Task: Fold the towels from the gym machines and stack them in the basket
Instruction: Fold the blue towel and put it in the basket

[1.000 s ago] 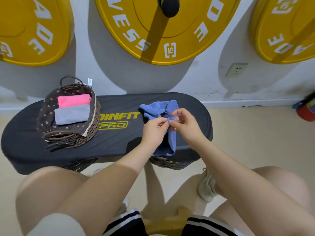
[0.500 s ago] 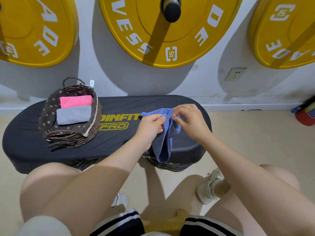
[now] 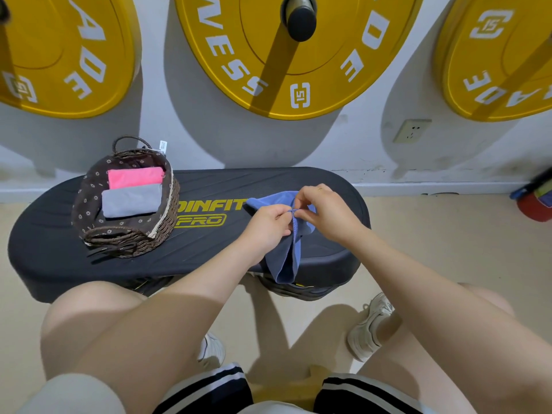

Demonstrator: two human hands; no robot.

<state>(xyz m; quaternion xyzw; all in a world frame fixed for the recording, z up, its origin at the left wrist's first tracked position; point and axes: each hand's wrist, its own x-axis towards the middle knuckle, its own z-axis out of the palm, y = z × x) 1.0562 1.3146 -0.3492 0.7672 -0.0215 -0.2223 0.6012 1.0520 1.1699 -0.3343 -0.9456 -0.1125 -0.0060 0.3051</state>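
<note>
A blue towel [image 3: 285, 258] hangs bunched over the front edge of the black bench [image 3: 209, 249]. My left hand [image 3: 268, 224] and my right hand [image 3: 324, 209] pinch its top edge close together, fingertips almost touching. On the bench's left end stands a wicker basket [image 3: 158, 231] with a dark flowered lining. A folded pink towel [image 3: 134, 177] and a folded grey towel [image 3: 130, 200] lie side by side in it.
Three yellow weight plates [image 3: 268, 55] hang on the wall behind the bench. A wall socket [image 3: 411, 130] is at the right. A red and blue object [image 3: 534, 201] sits on the floor at the far right. My knees and shoes are below the bench.
The towel has been lifted off the bench top and now hangs down from my fingers. Both hands rose slightly and stay pinched close together on its edge.
</note>
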